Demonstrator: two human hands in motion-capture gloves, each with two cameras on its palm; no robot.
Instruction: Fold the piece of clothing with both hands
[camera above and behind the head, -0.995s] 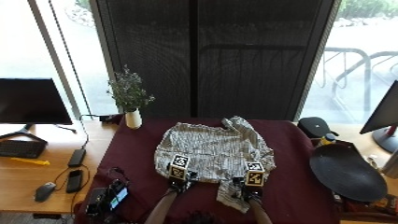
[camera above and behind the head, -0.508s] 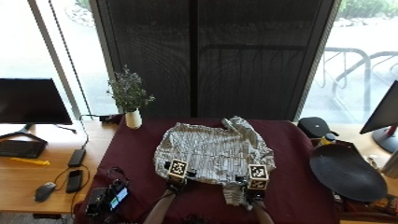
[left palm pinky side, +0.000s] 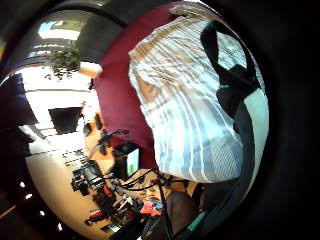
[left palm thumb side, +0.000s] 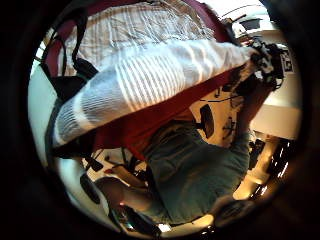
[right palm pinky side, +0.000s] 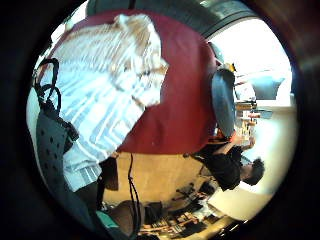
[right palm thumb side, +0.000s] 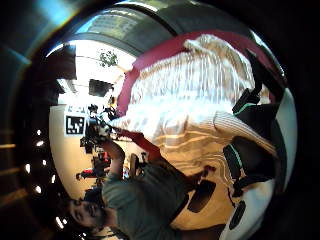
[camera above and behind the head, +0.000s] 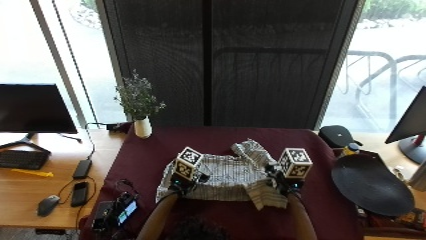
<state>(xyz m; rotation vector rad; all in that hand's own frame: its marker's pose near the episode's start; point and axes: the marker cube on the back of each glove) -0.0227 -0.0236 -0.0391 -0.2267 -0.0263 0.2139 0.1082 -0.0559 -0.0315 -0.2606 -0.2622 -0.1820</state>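
Striped white-and-grey cotton shirt, mid-fold on maroon tablecloth: left hand and right hand each pinch its near hem, now carried far-ward vs. a sec ago, doubling the cloth, so fold's half made. White vase far left holds flower sprigs.

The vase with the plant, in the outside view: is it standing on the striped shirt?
No, the white vase stands apart from the striped shirt, near the far left corner of the dark red tablecloth.
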